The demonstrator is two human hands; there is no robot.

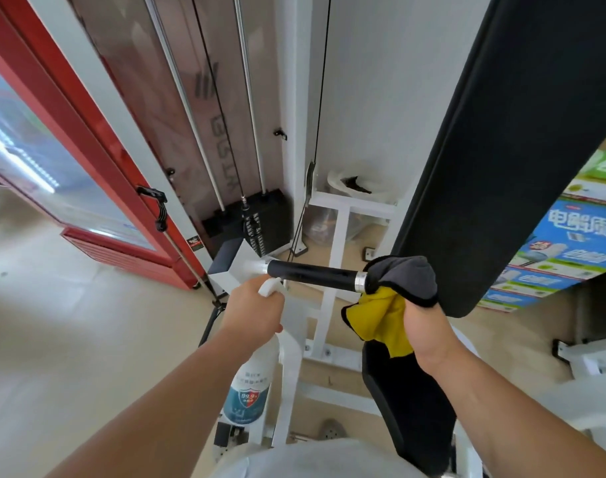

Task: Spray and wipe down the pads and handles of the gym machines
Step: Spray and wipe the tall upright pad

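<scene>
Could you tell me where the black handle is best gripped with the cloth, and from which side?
Wrap the cloth round the black sleeve of the handle, coming from its free right end, probably. It is a round, level bar; the left end joins the white frame, beside the spray bottle.

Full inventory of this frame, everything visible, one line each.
Foam-grip machine handle: one, black with chrome collar, centre.
Microfibre cloth: one, grey and yellow, over the handle's right end.
Plastic spray bottle: one, white with blue label, lower centre.
Long back pad: one, black, upper right.
Seat pad: one, black, below the cloth.
Weight stack: one, black, behind the handle.
Guide rods: two, chrome, above the stack.
Machine frame: one, white, centre.
Glass-door fridge: one, red, left.
Printed cartons: several, blue and green, right.
Left hand: one, grips the bottle.
Right hand: one, grips the cloth.
</scene>
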